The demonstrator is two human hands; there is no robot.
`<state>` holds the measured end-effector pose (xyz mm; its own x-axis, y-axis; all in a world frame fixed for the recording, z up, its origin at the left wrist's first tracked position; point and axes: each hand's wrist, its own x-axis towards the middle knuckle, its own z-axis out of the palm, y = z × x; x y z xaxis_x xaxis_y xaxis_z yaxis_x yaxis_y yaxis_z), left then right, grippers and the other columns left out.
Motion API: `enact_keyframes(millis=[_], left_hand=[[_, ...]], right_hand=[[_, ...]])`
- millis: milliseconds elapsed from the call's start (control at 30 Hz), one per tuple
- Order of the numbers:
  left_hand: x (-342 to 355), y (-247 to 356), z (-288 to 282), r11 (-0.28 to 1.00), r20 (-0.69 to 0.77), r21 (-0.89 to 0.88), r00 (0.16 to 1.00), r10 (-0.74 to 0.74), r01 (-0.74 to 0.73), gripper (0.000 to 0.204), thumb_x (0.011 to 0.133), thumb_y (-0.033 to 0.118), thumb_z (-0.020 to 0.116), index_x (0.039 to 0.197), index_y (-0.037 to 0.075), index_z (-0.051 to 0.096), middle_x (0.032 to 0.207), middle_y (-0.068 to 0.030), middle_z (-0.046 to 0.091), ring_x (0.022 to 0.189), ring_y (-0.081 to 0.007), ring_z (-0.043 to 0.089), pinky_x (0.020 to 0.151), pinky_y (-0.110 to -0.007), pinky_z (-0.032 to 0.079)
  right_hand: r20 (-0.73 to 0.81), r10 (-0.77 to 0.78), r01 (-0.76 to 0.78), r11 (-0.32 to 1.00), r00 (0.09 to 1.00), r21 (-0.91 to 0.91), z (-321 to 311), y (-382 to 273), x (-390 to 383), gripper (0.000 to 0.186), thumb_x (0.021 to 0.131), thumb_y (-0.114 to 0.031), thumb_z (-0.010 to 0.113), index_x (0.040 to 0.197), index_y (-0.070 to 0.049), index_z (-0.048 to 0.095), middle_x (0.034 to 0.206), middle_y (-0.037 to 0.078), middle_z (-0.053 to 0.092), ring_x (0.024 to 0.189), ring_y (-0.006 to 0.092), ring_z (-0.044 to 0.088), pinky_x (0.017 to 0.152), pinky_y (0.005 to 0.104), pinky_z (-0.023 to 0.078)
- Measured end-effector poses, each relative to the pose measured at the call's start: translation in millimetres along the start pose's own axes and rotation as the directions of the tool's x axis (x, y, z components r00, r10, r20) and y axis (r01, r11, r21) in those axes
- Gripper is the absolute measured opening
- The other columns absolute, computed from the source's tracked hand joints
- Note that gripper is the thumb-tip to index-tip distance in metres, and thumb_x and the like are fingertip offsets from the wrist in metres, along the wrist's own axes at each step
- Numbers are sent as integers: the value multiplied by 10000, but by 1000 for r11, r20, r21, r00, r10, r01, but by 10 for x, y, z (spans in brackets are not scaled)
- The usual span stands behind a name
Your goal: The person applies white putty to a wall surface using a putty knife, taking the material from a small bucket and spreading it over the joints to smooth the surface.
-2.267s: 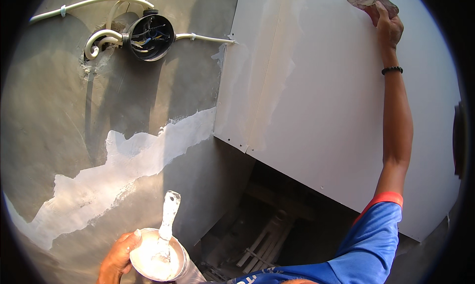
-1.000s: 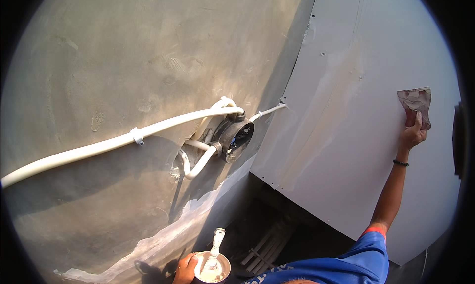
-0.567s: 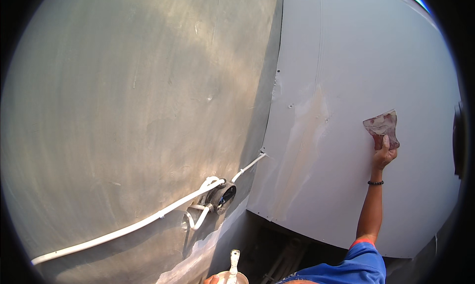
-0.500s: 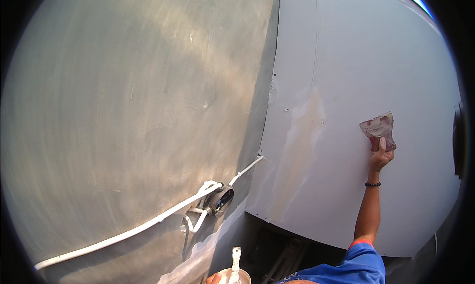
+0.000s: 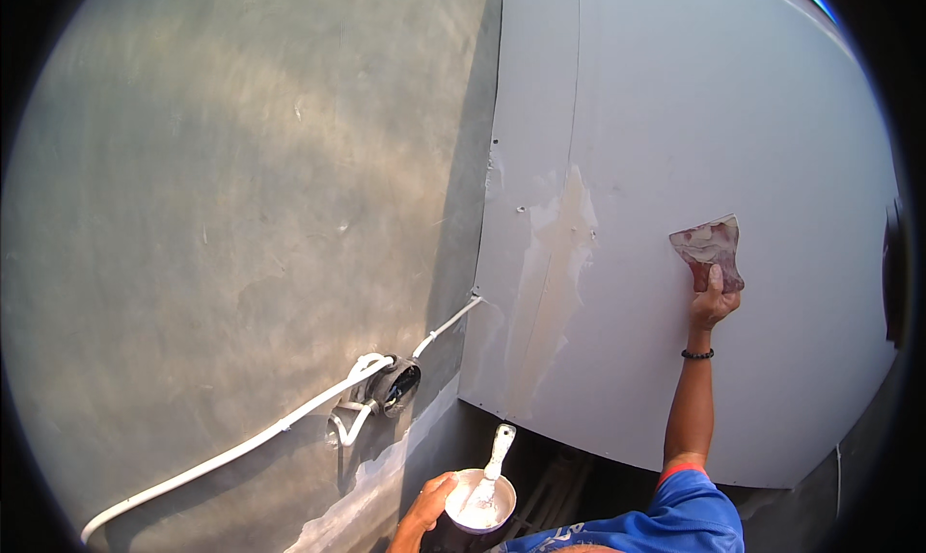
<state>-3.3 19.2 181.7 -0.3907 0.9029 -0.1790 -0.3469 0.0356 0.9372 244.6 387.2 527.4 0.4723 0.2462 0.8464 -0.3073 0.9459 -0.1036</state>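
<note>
My right hand [image 5: 715,305] is raised in front of the pale grey panel, closed round a wide reddish putty spreader [image 5: 711,254]. Light paste is smeared over the spreader's blade. Low in the view, my left hand [image 5: 431,503] grips the side of a small tub [image 5: 508,514] holding white putty. A putty knife [image 5: 501,452] stands in the tub, its pale, paste-covered handle leaning up to the right. On the panel, left of the spreader, a damp-looking beige patch of putty [image 5: 555,264] runs along a thin vertical seam.
The pale panel [image 5: 666,119] meets a grey-green plastered wall [image 5: 241,167] at a corner on its left. White conduit [image 5: 241,447] runs along that wall to a round dark junction box [image 5: 397,387]. Below the panel's curved lower edge is a dark opening [image 5: 569,466].
The tub with the putty knife has come up further into view, showing more of my left hand. The wall, panel and raised right hand have shifted left in the picture.
</note>
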Motion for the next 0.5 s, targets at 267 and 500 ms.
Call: enact_keyframes(millis=[267, 500], left_hand=[[31, 849, 354, 998, 252, 48, 967, 22, -35, 429, 999, 340, 447, 1242, -1, 539, 1140, -108, 634, 1037, -174, 611, 913, -311, 476], [165, 1642, 518, 993, 343, 81, 938, 48, -81, 407, 992, 330, 455, 1236, 21, 558, 1149, -77, 623, 1080, -146, 555, 948, -299, 416]], right_hand=[[46, -33, 37, 996, 998, -84, -29, 52, -12, 145, 887, -71, 607, 870, 66, 652, 810, 70, 669, 703, 125, 588, 681, 277, 477], [73, 53, -52, 998, 996, -24, 62, -127, -19, 162, 884, -71, 600, 891, 83, 649, 851, 89, 675, 753, 140, 612, 664, 285, 515]])
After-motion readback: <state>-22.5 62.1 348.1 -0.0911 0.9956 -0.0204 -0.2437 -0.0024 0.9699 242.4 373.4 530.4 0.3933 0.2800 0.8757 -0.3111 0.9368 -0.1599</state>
